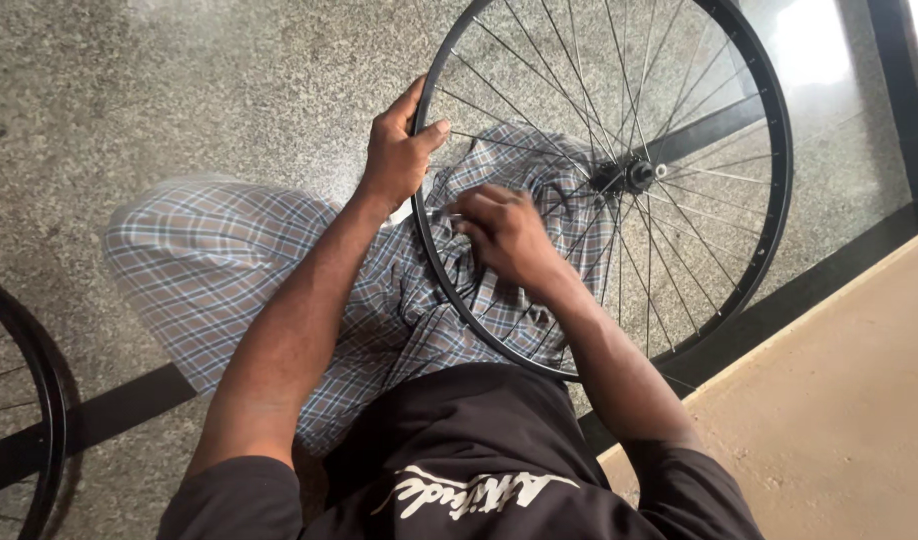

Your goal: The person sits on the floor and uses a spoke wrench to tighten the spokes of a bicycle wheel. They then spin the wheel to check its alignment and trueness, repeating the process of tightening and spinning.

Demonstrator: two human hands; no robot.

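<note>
Seen from above: seated on a speckled grey stone floor (pixel 179 90) crossed by dark bands, legs in checked blue-grey cloth (pixel 219 270), black shirt (pixel 479 450) at the bottom edge of the view. Black bicycle wheel rim (pixel 779 180) standing over the lap, without tyre, thin steel spokes (pixel 699 240) running to a hub (pixel 634 176) right of the lap, far side of the hoop out over the floor toward the upper right corner. Left hand (pixel 399 150) clamped on the near left arc of the rim, fingers curled over the outer edge, thumb laid along the inner side. Right hand (pixel 504 235) reaching through the hoop just below the left one, fingers bunched together close to the rim around a small pale metal piece (pixel 441 214); too blurred to tell the tool or exactly how it is pinched. Both hands near each other on the same left stretch of the hoop, lower arc of the wheel resting against the lap. Second black wheel (pixel 44 400), also spoked, lying at the left edge of the floor, well apart from both hands. Tan, sandy-looking surface (pixel 839 400) filling the lower right corner, beyond a dark border strip.
</note>
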